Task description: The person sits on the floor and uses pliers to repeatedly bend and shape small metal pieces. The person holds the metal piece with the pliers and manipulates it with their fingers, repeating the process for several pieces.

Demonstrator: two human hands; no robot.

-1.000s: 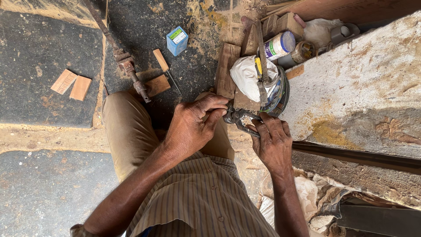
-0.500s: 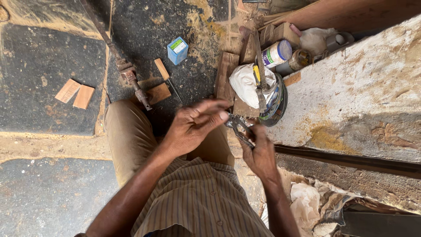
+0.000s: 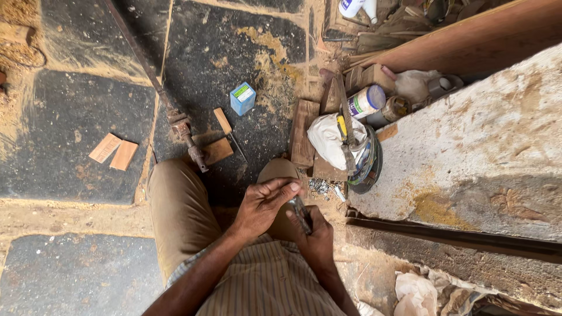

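My right hand (image 3: 315, 235) is closed around a small dark metal tool (image 3: 301, 214) that looks like pliers, held over my lap. My left hand (image 3: 264, 205) sits just left of it, fingers curled, with the fingertips on the tool's upper end. Whether anything is pinched in the tool's jaws is hidden by the fingers. Both hands are above my tan trouser leg (image 3: 181, 216). A small heap of metal screws or nails (image 3: 319, 187) lies on the floor just beyond the hands.
A pale stone slab (image 3: 468, 146) fills the right side. Beside it are a bowl holding a white bag (image 3: 331, 140), a cylindrical can (image 3: 366, 102) and wood blocks. On the dark floor lie a small blue box (image 3: 242, 98), a long metal clamp (image 3: 182, 127) and two wood pieces (image 3: 114, 153).
Both hands have drawn back toward my body with the tool. My left hand briefly spread its fingers, then curled onto the tool's end again. The view has tilted forward.
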